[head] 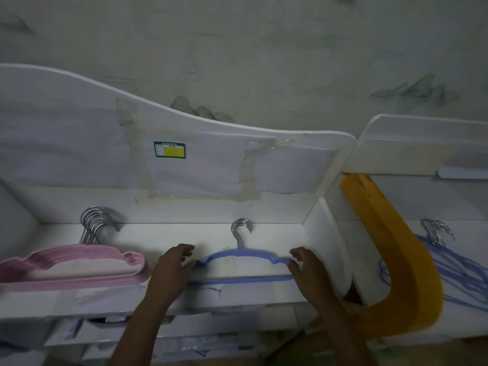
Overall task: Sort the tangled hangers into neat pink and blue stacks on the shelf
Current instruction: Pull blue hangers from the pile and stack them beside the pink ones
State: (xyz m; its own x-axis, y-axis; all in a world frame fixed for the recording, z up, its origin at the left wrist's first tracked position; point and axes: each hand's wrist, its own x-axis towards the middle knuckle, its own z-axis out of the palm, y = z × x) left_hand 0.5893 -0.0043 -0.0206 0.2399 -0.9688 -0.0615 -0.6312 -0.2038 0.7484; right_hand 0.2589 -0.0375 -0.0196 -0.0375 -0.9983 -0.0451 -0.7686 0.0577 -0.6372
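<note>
- The left hand touches the left shoulder of the small stack of blue plastic hangers with metal hooks, fingers loosely spread, not curled round it.
- The right hand pinches that stack's right shoulder between thumb and fingers.
- The blue stack lies flat on the white shelf, hooks toward 12 o'clock.
- A neat stack of pink plastic hangers lies at 9 o'clock from it.
- More tangled blue hangers lie at 3 o'clock, beyond a curved yellow board.
</note>
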